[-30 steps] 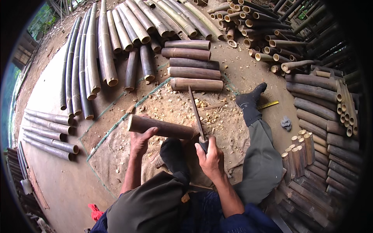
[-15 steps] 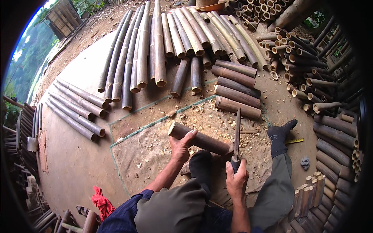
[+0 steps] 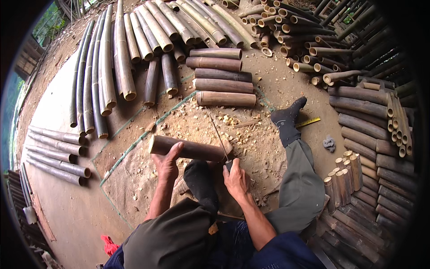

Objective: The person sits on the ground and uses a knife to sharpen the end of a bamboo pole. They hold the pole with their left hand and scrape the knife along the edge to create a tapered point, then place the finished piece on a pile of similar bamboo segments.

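Note:
A short brown bamboo section (image 3: 190, 149) lies across in front of me on a mat strewn with wood chips. My left hand (image 3: 166, 162) grips it near its left end. My right hand (image 3: 236, 178) is closed on the handle of a long thin blade (image 3: 218, 136), which stands edge-on over the section's right end and points away from me. My bent left knee and black-socked foot (image 3: 200, 181) sit between the two hands. My right leg stretches out to the right, its socked foot (image 3: 288, 117) on the ground.
Cut bamboo sections (image 3: 219, 76) are stacked just beyond the chips. Long poles (image 3: 121, 54) lie at the far left, more (image 3: 56, 152) at the left edge. Piles of short pieces (image 3: 371, 134) fill the right side. A yellow measuring stick (image 3: 309, 121) and a grey rag (image 3: 329, 143) lie by my right foot.
The view has swung, shifting the scene in frame. The blade is now seen edge-on over the section's right end. Both hands keep their holds.

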{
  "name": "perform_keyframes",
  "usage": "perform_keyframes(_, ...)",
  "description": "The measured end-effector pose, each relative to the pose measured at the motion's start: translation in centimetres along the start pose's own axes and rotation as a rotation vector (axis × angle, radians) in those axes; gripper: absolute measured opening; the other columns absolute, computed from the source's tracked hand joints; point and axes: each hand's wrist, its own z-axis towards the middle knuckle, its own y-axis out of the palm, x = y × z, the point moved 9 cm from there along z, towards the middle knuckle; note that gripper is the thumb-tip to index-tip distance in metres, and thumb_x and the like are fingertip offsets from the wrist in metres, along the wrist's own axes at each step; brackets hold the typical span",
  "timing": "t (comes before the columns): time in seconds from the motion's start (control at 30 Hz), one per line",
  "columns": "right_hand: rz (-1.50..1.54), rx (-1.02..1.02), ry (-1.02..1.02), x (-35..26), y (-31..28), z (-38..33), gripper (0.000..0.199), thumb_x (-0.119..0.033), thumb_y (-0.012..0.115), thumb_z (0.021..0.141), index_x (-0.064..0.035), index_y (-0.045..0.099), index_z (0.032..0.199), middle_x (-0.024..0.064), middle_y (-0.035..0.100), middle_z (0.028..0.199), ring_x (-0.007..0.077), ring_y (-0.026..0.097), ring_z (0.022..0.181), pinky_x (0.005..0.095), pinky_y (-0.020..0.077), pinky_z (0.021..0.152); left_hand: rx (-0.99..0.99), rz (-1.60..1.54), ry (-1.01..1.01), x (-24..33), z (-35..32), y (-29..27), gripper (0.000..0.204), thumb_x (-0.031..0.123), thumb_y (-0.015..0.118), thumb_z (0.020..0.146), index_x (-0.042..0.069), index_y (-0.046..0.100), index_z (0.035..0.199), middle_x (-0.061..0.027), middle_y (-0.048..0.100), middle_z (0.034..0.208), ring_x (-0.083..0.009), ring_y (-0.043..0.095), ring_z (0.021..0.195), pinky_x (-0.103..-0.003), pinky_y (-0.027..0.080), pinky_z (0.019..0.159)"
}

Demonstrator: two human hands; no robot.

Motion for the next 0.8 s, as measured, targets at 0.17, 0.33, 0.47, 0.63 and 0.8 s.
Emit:
perform_keyframes(0.17,0.214,0.104,-0.166,-6.4,-6.5,-2.0,0.030,-0.027,0.069,0.102,-0.0029,0.054,0.112,0.0250,0.071,0.086,0.0467,0.073,0.081,0.0513,0.0559,0.062,0.066,-0.004,-0.032,-0.6,0.2,-2.2,0.043,0.003,0.094,0.078,-0.004,0.066,0.110,-0.0100,0.072,0.099,-0.0180,0.073,0.086,-0.032,0.062,0.080)
perform_keyframes(0.33,0.322,0.222,-0.196,-2.9,-3.9,-2.3,0.027,-0.023,0.071,0.101,-0.0037,0.055,0.110,0.0229,0.070,0.085,0.0435,0.074,0.078,0.0484,0.0576,0.064,0.069,0.030,-0.001,-0.5,-0.1,-1.8,0.043,0.001,0.093,0.077,-0.004,0.066,0.110,-0.0099,0.072,0.098,-0.0192,0.073,0.086,-0.033,0.062,0.081)
perform_keyframes(0.47,-0.024,-0.096,0.086,2.9,1.1,-0.5,0.036,-0.032,0.065,0.103,-0.0012,0.049,0.114,0.0334,0.070,0.086,0.0554,0.069,0.083,0.0627,0.0550,0.073,0.016,0.043,0.066,-0.1,-0.6,-0.6,0.050,0.001,0.094,0.076,-0.002,0.064,0.116,-0.0085,0.071,0.102,-0.0187,0.072,0.092,-0.035,0.061,0.086)
perform_keyframes(0.63,0.273,0.144,-0.248,-6.2,-6.2,-2.2,0.030,-0.030,0.069,0.102,-0.0046,0.054,0.111,0.0235,0.070,0.082,0.0465,0.072,0.080,0.0515,0.0552,0.064,-0.138,0.111,-0.082,-0.5,1.0,-3.2,0.059,0.005,0.096,0.075,0.001,0.061,0.122,-0.0080,0.066,0.109,-0.0179,0.068,0.096,-0.033,0.059,0.087)
perform_keyframes(0.8,-0.140,-0.056,0.059,4.6,2.5,-0.7,0.035,-0.033,0.069,0.101,-0.0037,0.051,0.110,0.0279,0.072,0.087,0.0474,0.073,0.083,0.0593,0.0563,0.070,-0.161,0.045,-0.192,-1.7,0.8,-2.3,0.058,0.004,0.092,0.077,0.002,0.060,0.125,-0.0098,0.068,0.108,-0.0211,0.070,0.094,-0.035,0.061,0.084)
